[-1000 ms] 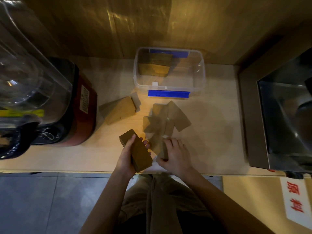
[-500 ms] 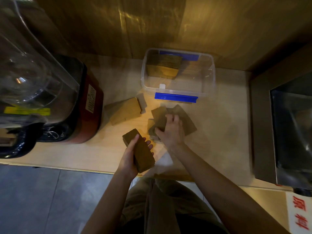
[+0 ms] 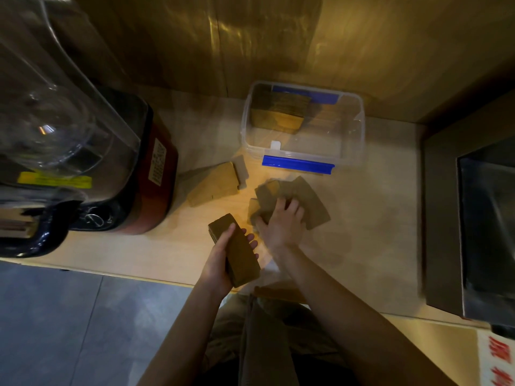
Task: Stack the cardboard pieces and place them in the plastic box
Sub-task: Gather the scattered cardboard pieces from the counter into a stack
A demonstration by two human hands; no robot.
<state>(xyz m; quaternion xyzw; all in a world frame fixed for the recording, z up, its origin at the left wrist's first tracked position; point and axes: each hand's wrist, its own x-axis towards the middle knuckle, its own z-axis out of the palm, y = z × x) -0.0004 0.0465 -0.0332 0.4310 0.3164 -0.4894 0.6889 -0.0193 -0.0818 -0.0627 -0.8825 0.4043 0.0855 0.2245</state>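
Observation:
My left hand (image 3: pixel 220 260) grips a thick stack of brown cardboard pieces (image 3: pixel 237 252) above the counter's front edge. My right hand (image 3: pixel 281 221) lies palm down on a loose, fanned pile of cardboard pieces (image 3: pixel 312 207), its fingers curled around some of them. Another leaning stack of cardboard (image 3: pixel 214 183) rests to the left of that pile. Behind them stands the clear plastic box (image 3: pixel 354 151) with blue clips, and a cardboard stack (image 3: pixel 278 112) stands in its back left corner.
A large blender with a red-black base (image 3: pixel 156 174) and a clear cover fills the left side of the light wooden counter (image 3: pixel 370 246). A dark metal appliance (image 3: pixel 485 232) borders the right. A wooden wall rises just behind the box.
My right hand has moved away from the front edge, further back onto the loose pile, and closed on pieces there. My left hand keeps its stack in about the same place.

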